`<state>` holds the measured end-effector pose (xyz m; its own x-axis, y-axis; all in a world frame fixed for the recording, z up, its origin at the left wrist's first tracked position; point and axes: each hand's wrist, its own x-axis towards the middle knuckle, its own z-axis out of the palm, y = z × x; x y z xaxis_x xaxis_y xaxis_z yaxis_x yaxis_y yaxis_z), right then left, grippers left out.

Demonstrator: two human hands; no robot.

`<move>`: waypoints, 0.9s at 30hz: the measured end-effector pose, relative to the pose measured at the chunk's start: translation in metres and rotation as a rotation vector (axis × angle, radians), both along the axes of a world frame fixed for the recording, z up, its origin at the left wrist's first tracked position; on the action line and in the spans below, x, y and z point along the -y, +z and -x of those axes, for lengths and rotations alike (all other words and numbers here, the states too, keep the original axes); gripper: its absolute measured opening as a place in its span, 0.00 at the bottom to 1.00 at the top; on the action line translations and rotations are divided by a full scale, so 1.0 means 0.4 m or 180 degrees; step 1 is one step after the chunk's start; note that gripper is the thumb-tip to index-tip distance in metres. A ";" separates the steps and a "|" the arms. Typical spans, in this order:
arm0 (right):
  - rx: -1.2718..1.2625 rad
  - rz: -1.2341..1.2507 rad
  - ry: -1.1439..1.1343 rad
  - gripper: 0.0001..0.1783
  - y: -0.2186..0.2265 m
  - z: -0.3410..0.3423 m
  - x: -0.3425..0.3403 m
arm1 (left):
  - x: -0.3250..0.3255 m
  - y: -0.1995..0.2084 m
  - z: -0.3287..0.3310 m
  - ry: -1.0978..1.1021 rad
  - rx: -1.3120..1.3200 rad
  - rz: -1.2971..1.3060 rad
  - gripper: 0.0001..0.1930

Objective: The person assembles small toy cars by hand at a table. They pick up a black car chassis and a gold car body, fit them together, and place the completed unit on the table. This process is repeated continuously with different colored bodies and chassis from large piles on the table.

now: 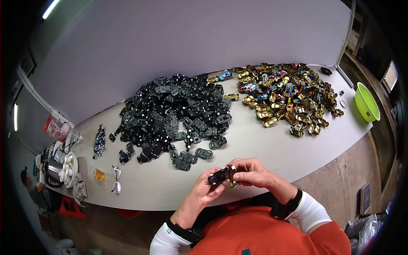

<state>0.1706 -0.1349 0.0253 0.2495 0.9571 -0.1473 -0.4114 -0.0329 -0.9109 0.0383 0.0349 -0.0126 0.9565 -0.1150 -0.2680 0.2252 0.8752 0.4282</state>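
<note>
Close to the table's near edge, my left hand (200,191) is closed on a black toy car chassis (217,177) with light wheels. My right hand (258,174) pinches a gold-brown toy car body (231,171) right beside the chassis. The two parts are close together, and whether they touch I cannot tell. Ahead of my hands lies a large heap of black toy car chassis (170,117), several of them spilling toward me. To its right spreads a heap of shiny toy car bodies (293,95), many gold and others multicoloured.
Left of the black heap sit small wheel-like parts (100,142), spectacles (117,180) and a cup of amber drink (98,174). A cloth (79,190), white tray (75,168) and kettle (54,172) stand at far left, near another person (37,193). A green basin (366,103) is at right.
</note>
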 end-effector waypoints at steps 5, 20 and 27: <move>-0.1080 0.0090 -0.0455 0.12 0.006 0.016 -0.017 | 0.056 0.042 0.027 0.1437 0.0917 -0.1697 0.24; 0.1564 -0.0714 -0.1174 0.12 0.052 0.046 -0.011 | 0.032 0.050 0.020 0.1945 0.0867 -0.1318 0.21; 0.1950 -0.0818 -0.1220 0.13 0.060 0.057 -0.018 | 0.030 0.052 0.023 0.1781 0.1014 -0.1489 0.20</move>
